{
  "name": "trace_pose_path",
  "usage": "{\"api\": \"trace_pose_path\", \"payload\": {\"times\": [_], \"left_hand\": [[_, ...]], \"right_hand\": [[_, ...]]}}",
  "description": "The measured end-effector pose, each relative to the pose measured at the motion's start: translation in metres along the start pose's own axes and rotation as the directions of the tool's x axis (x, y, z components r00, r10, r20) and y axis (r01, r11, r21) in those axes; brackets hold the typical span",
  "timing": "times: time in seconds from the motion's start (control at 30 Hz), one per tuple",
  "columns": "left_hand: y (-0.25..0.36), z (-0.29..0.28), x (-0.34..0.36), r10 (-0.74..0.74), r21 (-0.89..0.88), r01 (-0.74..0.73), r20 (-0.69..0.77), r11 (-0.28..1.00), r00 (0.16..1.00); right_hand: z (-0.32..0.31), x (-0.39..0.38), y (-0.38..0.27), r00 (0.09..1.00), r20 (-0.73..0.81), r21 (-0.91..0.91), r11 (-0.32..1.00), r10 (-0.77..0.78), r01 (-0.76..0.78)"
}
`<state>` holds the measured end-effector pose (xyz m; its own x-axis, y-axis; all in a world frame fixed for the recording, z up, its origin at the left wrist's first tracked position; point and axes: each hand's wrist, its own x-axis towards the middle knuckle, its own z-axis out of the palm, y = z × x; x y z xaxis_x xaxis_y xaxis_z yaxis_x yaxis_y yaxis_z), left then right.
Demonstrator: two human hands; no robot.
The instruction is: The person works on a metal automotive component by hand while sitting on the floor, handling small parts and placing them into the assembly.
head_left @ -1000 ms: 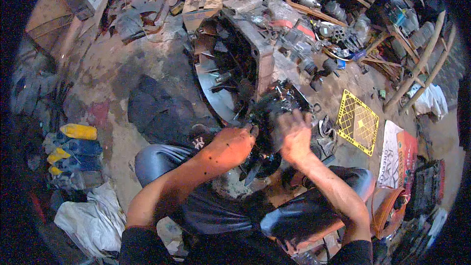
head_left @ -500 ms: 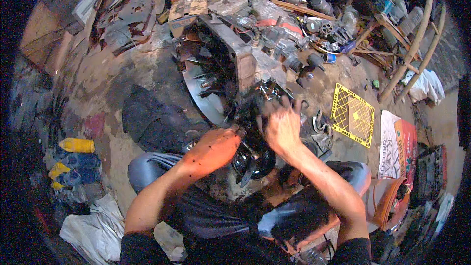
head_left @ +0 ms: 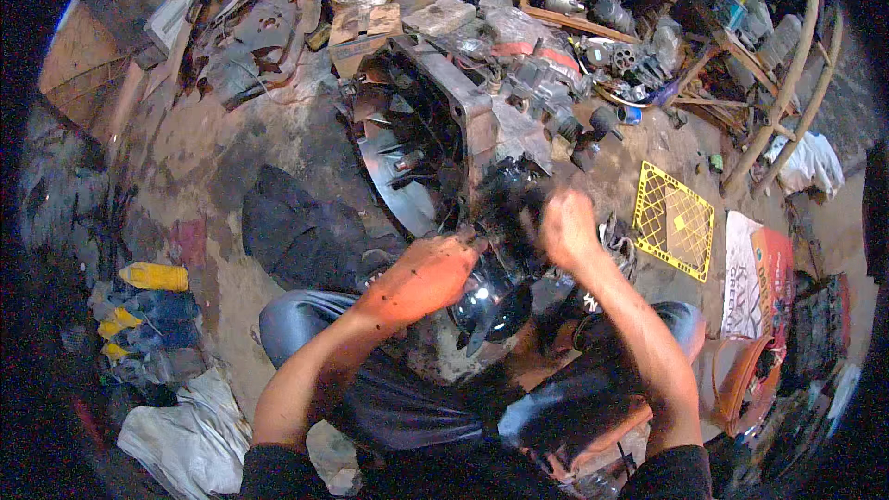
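Observation:
In front of me on the floor stands a large grimy machine housing (head_left: 479, 120) with a dark, open hollow and a curved grey panel on its left. At its near end is a black, greasy mechanical part (head_left: 511, 213), with a shiny black rounded piece (head_left: 491, 306) below it. My left hand (head_left: 431, 270), dotted with dark specks, is closed at the left side of this part; what its fingers grip is hidden. Just right of the part is my right hand (head_left: 568, 230). Motion smears its fingers, so their hold cannot be made out.
Dark cloth (head_left: 301, 231) lies left of the housing. A yellow plastic grid (head_left: 674, 222) and a printed sack (head_left: 745, 278) are at right. Metal parts (head_left: 546, 83) are heaped behind, near a wooden shelf (head_left: 593, 28). Yellow-topped bottles (head_left: 153, 276) stand at left.
My right hand has moved right, off the top of the greasy part, and its fingers no longer show spread. My left hand keeps its place at the part. The view has shifted slightly.

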<state>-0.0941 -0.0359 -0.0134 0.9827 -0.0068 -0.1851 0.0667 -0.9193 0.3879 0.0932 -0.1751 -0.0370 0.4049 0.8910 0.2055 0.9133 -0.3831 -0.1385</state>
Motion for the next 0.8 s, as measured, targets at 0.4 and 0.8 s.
{"api": "trace_pose_path", "payload": {"times": [0.4, 0.8], "left_hand": [[-0.004, 0.023, 0.011, 0.130, -0.039, -0.143, -0.245, 0.989, 0.961], [0.004, 0.004, 0.012, 0.111, -0.071, -0.119, -0.107, 0.990, 0.988]], "right_hand": [[-0.017, 0.012, 0.027, 0.961, 0.037, 0.172, 0.946, 0.272, -0.275], [-0.001, -0.003, 0.024, 0.982, -0.177, 0.185, 0.978, -0.068, 0.101]]}}
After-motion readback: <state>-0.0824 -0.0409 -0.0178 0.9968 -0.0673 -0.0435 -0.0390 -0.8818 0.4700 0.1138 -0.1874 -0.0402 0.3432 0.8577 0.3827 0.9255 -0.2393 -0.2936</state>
